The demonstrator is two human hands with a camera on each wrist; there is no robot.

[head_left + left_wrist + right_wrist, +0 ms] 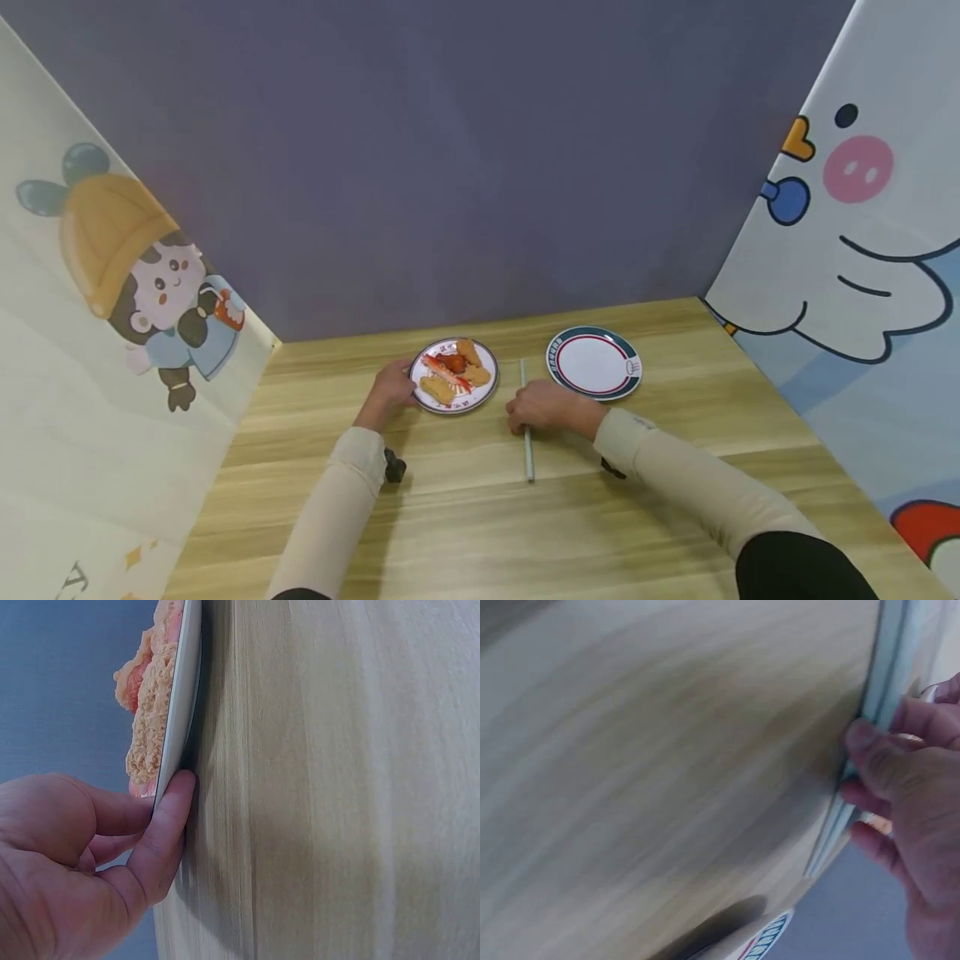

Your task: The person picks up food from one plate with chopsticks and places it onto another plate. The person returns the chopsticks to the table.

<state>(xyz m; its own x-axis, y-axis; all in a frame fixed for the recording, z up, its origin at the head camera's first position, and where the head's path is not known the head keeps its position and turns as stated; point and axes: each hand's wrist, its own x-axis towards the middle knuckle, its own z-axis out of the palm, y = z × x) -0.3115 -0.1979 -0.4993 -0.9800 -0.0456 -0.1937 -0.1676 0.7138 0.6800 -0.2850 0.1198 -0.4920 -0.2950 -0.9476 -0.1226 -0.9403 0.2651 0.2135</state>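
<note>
A white plate [482, 402] with a dark rim line carries several pieces of food, among them a shrimp and breaded pieces [154, 712]. My left hand [393, 386] pinches this plate's left edge, one finger underneath and the others at the rim. Right of the plate, a pair of slim pale green chopsticks [529, 458] lies lengthwise on the table. My right hand [546, 406] grips them near the middle from above, thumb on the near side in the right wrist view [900, 765]. To its right sits a second plate [592, 364], white with a dark green patterned rim.
Everything rests on a wood-grain table [465, 533]. A plain grey-blue panel [480, 167] stands at the back. Cartoon-printed walls rise on the left [67, 375] and the right [862, 275].
</note>
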